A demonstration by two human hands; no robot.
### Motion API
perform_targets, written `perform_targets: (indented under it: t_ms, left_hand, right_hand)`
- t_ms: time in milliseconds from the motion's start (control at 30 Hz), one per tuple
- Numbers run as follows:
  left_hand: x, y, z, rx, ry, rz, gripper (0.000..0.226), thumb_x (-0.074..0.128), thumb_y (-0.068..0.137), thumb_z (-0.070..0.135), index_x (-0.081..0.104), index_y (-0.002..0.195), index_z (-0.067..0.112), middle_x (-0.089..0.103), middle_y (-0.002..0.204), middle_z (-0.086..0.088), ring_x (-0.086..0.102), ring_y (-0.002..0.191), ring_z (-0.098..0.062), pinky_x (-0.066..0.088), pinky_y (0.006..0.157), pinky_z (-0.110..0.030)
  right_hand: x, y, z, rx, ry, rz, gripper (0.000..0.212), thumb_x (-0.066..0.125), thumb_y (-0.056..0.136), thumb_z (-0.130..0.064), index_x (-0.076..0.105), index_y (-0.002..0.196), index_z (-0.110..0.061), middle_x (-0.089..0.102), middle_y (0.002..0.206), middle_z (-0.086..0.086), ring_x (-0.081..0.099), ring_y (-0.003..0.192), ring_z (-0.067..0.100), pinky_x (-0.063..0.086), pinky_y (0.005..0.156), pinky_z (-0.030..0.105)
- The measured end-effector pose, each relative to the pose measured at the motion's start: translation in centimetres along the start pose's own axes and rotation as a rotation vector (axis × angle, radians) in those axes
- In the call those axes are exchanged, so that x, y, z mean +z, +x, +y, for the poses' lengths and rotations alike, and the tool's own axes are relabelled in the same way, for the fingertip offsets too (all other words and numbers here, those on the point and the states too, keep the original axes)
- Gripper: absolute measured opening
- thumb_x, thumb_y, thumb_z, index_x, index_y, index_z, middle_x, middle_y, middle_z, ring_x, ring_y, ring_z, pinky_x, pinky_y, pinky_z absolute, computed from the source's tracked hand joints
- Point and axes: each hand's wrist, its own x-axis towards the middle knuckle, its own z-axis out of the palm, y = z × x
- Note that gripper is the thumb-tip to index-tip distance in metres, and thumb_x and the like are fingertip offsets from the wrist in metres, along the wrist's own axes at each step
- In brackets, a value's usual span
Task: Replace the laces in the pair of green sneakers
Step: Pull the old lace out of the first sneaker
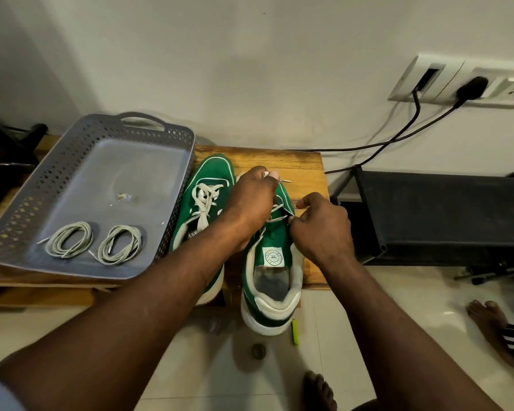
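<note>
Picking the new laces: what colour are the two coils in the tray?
The coils are pale grey-beige; head view.

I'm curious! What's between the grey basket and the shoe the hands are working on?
The other green sneaker, its white lace threaded, sits between them; the head view shows it.

Bare surface (279, 158) lies open at 12 o'clock beyond the shoes (214, 170) (a narrow strip before the wall (250, 84)). The tray (101, 179) crowds them at 9 o'clock; a rack (442, 203) blocks 3 o'clock, cables (418, 103) above.
</note>
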Motion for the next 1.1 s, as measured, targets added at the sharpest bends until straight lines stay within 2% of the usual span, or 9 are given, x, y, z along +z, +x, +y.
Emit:
perform_targets:
  t_ms: [133,267,467,533,633,700,800,933,1100]
  left_hand:
    - [-0.2,0.4,-0.3,-0.011,0.064,0.029,0.022,0.048,0.11,0.029,0.062,0.116,0.013,0.047,0.075,0.001,0.044,0.069,-0.018,0.038,0.075,-0.04]
    - [-0.8,0.4,0.0,0.039,-0.021,0.045,0.021,0.051,0.109,0.029,0.057,0.092,0.02,0.044,0.07,0.003,0.041,0.065,-0.016,0.035,0.068,-0.037]
    - [-2.0,0.7,1.1,0.189,-0.082,0.169,0.022,0.056,0.108,0.025,0.057,0.088,0.015,0.054,0.072,-0.001,0.045,0.067,-0.017,0.039,0.071,-0.038]
    - [-2.3,0.9,0.9,0.232,0.08,0.197,0.007,0.059,0.104,0.018,0.064,0.101,0.015,0.066,0.099,-0.01,0.058,0.088,-0.02,0.049,0.082,-0.041]
    - [-2.7,0.8,0.7,0.242,0.569,0.271,0.056,0.065,0.091,0.012,0.05,0.144,0.025,0.046,0.147,-0.008,0.042,0.134,-0.029,0.044,0.105,-0.045]
    - [-2.7,0.3,0.7,0.219,0.703,0.327,0.077,0.072,0.087,0.019,0.037,0.155,0.022,0.032,0.157,-0.009,0.03,0.142,-0.031,0.039,0.11,-0.044]
    - [-2.6,-0.3,0.5,0.227,0.772,0.315,0.065,0.077,0.085,0.032,0.047,0.141,0.022,0.047,0.141,-0.007,0.045,0.13,-0.029,0.048,0.102,-0.044]
    - [-2.4,-1.5,0.4,0.098,0.901,-0.063,0.022,0.077,0.085,0.042,0.064,0.097,0.029,0.068,0.093,0.005,0.066,0.088,-0.018,0.057,0.08,-0.038]
    - [-2.0,-1.9,-0.9,0.197,1.087,-0.019,0.024,0.073,0.087,0.026,0.067,0.111,0.024,0.068,0.098,-0.003,0.067,0.091,-0.026,0.059,0.078,-0.039]
  right_hand:
    - [-0.1,-0.1,0.1,0.003,-0.001,-0.008,0.024,0.071,0.088,-0.02,0.07,0.112,-0.024,0.073,0.096,0.0,0.069,0.09,0.018,0.051,0.067,0.026]
    - [-0.1,-0.2,0.0,-0.009,0.01,-0.002,0.015,0.07,0.086,-0.02,0.067,0.1,-0.026,0.071,0.086,-0.002,0.068,0.079,0.018,0.058,0.065,0.031]
    - [-0.5,-0.2,-0.2,-0.025,0.002,-0.044,0.02,0.069,0.088,-0.021,0.065,0.107,-0.025,0.072,0.091,-0.001,0.068,0.08,0.017,0.059,0.065,0.032]
    - [-0.7,-0.3,-0.4,-0.038,-0.013,-0.06,0.023,0.068,0.087,-0.025,0.062,0.109,-0.028,0.071,0.092,0.0,0.069,0.081,0.019,0.063,0.067,0.039]
    - [-1.3,-0.4,-0.6,-0.049,-0.083,-0.088,0.03,0.066,0.084,-0.032,0.059,0.113,-0.031,0.068,0.094,0.0,0.067,0.08,0.022,0.063,0.07,0.042]
    - [-1.4,-0.5,-0.7,-0.055,-0.124,-0.089,0.032,0.066,0.085,-0.033,0.058,0.116,-0.03,0.067,0.097,0.0,0.066,0.083,0.022,0.063,0.072,0.043]
    - [-1.3,-0.5,-0.8,-0.113,-0.148,-0.056,0.037,0.069,0.088,-0.035,0.059,0.123,-0.031,0.068,0.106,-0.002,0.066,0.094,0.022,0.061,0.078,0.042]
    - [-1.0,-0.4,-1.1,-0.18,-0.165,-0.102,0.037,0.072,0.092,-0.026,0.067,0.128,-0.033,0.056,0.13,0.001,0.058,0.116,0.023,0.055,0.086,0.036]
    - [-0.7,-0.3,-1.0,-0.219,-0.205,-0.135,0.036,0.071,0.095,-0.027,0.069,0.129,-0.037,0.051,0.132,0.002,0.052,0.123,0.024,0.053,0.092,0.037]
